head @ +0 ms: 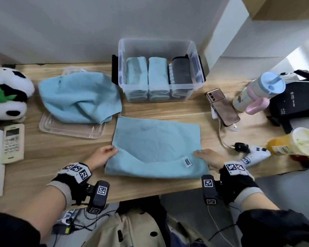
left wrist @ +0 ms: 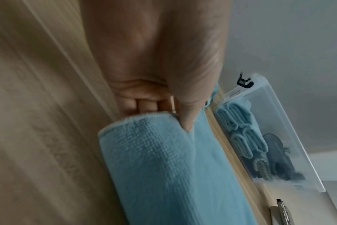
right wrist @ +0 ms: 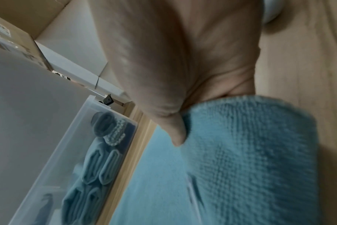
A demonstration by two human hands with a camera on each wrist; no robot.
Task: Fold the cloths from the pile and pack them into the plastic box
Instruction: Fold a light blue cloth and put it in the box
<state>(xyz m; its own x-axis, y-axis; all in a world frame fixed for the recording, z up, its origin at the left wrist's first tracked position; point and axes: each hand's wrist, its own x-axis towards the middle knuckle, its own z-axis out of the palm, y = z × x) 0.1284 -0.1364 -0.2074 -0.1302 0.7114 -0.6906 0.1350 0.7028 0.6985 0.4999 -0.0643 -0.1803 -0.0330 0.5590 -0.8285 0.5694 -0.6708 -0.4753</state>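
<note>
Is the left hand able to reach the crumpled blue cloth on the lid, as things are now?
Probably yes, once free. The left hand now pinches a corner of the flat blue cloth. The crumpled blue cloth lies on the clear lid, beyond that hand, with only bare table between.

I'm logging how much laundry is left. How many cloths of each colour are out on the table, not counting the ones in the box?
Light blue cloth being folded, its near edge pinched by both hands (left hand, right hand): 1
Light blue cloth in the pile on the clear lid: at least 1; more may lie hidden
Other colours: 0
Total: 2 visible
</note>
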